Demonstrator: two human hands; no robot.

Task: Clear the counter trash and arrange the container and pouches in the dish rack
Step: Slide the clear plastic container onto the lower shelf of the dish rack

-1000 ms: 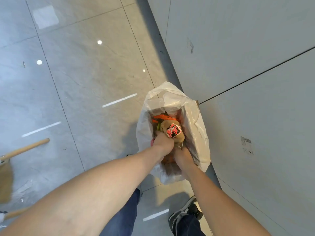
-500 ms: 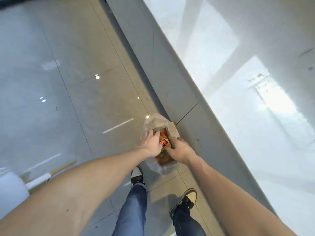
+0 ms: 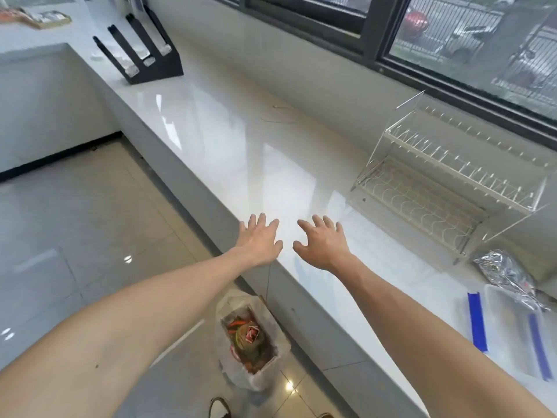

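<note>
Kitchen corner, glossy white counter [image 3: 241, 152] running beneath a dark-framed window [image 3: 452, 40], pale tiled floor [image 3: 75, 221] to the left. Both arms stretched forward over the counter's front edge. Left hand [image 3: 260, 239] palm down, fingers spread and straight, holding nothing; it sits right at the edge. Right hand [image 3: 321, 244] just beside it over the countertop, fingers splayed and slightly bent, also holding nothing; whether either palm touches the surface cannot be told. White wire dish rack [image 3: 449, 182] with two tiers stands on the counter against the wall, well to the right of the hands; no items seen in it. Near the right edge, beyond the rack's front corner, a crumpled silver foil pouch [image 3: 503, 276] lies on the counter, touching or overlapping a clear plastic container [image 3: 512, 330] with blue clips. On the floor against the cabinet front, below the hands, a white trash bag [image 3: 250, 336] stands open, filled with orange and brown wrappers. Far left on the counter, a black slotted holder [image 3: 141, 55].
</note>
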